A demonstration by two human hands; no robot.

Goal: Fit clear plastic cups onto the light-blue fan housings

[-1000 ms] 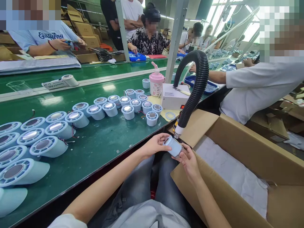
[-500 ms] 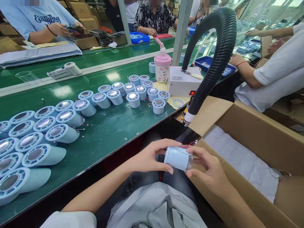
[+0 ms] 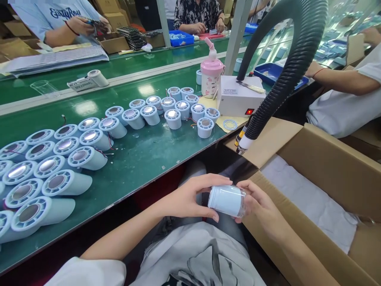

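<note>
Between my two hands, above my lap, is a light-blue cylindrical housing (image 3: 226,200) with clear film around it. My left hand (image 3: 195,197) grips its left end, thumb below and fingers over the top. At the right end, my right hand (image 3: 258,200) closes its fingers on the housing and the film, which stands out crinkled there. Several more light-blue housings (image 3: 59,182) with round metallic centres stand in rows on the green table (image 3: 139,153) to the left, some with thin wires showing.
An open cardboard box (image 3: 333,159) lined with white sheet stands at my right. Above its corner hangs a black flexible hose (image 3: 276,91) from a white box with a red switch (image 3: 238,95). A pink-lidded cup (image 3: 211,75) stands beside it. Co-workers sit across and at right.
My right fingers have shifted round the housing's right end. The wires seen above the housing are now out of sight. The view has turned slightly, moving the table items right and up.
</note>
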